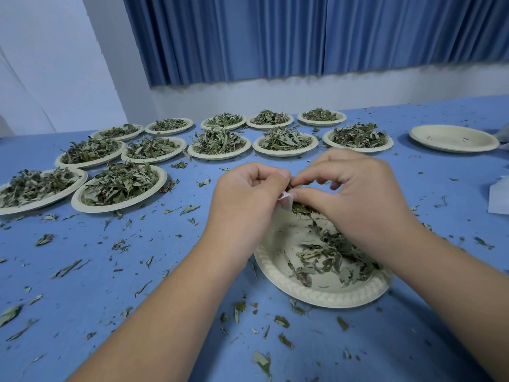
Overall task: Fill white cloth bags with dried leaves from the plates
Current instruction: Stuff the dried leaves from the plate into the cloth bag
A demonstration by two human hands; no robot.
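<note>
Pinching the bag (286,202) over the plate (316,295) with my left hand (248,199), probably to catch spills; my right hand (355,194) pinches leaves (297,185) in.

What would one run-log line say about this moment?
step: filling white cloth bag | left hand: pinches its mouth | right hand: pinches dried leaves at it | near plate: sparse leaves, under hands

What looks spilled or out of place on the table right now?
Loose leaf bits are spilled all over the blue tablecloth, mostly around and left of the near plate, where the left hand holds the white cloth bag and the right hand pinches dried leaves. The far-right plate is almost bare, unlike the heaped plates.
</note>
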